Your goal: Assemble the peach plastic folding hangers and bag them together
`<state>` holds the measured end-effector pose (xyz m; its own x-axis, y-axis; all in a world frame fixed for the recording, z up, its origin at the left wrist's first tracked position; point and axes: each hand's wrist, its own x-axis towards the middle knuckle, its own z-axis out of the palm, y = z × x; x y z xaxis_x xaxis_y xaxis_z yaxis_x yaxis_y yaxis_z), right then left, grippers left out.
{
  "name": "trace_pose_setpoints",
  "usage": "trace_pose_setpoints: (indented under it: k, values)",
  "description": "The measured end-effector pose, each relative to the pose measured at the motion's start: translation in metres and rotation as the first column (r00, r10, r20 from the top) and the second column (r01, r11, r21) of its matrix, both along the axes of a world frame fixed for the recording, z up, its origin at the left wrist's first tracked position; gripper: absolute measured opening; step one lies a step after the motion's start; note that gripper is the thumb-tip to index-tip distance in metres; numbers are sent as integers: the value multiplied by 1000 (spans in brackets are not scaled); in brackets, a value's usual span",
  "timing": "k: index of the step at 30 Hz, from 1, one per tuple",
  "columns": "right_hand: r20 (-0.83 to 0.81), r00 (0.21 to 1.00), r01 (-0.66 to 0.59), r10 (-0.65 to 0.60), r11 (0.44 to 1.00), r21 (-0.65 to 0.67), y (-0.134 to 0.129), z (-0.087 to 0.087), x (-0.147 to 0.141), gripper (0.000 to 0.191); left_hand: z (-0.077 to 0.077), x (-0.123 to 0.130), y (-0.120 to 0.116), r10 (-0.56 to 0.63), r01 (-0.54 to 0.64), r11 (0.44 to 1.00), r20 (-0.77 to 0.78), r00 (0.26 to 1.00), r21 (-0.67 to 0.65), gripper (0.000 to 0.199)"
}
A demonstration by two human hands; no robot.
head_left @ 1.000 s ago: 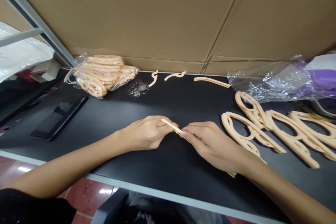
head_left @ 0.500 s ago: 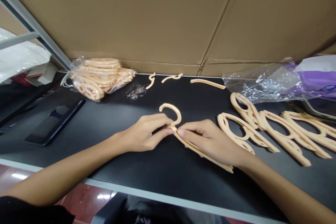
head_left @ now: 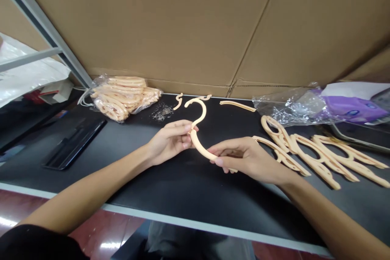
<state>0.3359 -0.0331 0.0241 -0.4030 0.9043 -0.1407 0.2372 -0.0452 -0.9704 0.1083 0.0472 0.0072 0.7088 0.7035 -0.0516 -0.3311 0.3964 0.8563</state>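
While working above the table (head_left: 170,199), between its near and back edges, support the hooked piece (head_left: 198,146) twice: clamped in the fingers of the left hand (head_left: 169,142) below the hook (head_left: 204,110), clamped in those of the right hand (head_left: 250,162) lower down. Turn gently, without twisting the hook. Favour room toward the near edge, away from looped pieces (head_left: 327,174) rightward and small pieces (head_left: 178,103) by the back edge.

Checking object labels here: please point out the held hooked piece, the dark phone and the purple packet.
Hooked piece (head_left: 198,144): head view, on its curved lower arm.
Dark phone (head_left: 74,145): head view, middle of its upper face.
Purple packet (head_left: 345,105): head view, on its purple side.
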Motion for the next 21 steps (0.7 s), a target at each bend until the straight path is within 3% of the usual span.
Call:
trace_pose_setpoints:
  k: [2,4,7,8,10,12,13,15,17,21]
  values:
    - [0,1000,-15,15,999,39,1,-3,-2,34,1,0,-3,-96,96,995,37,995,-6,29]
    - [53,998,-22,16,995,96,3,-5,-4,34,2,0,-4,-121,120,992,45,992,26,34]
    - [312,947,-35,-76,941,335,19,-7,-1,32,8,-3,1,28,-33,992,37,999,125,35]
    - [434,889,-66,-149,894,443,28,-8,3,31,11,-6,4,107,-111,977,29,994,182,37]
    - [654,672,-202,-347,764,612,53,-9,13,33,16,-11,10,295,-284,897,19,955,340,39]
    - [771,395,-234,-500,757,611,80,-10,26,37,18,-15,15,455,-391,758,5,890,522,35]
    - [775,343,-206,-531,763,613,94,-12,32,39,18,-16,16,511,-403,690,-10,859,602,32]
    - [780,275,-166,-562,771,614,116,-15,41,41,12,-17,15,569,-334,576,-73,819,746,27]
    - [794,234,-136,-561,789,598,130,-19,46,39,3,-15,13,579,-187,488,-156,800,853,25]
    - [805,209,-112,-555,805,583,138,-28,44,37,-13,-13,12,528,118,353,-301,794,928,34]
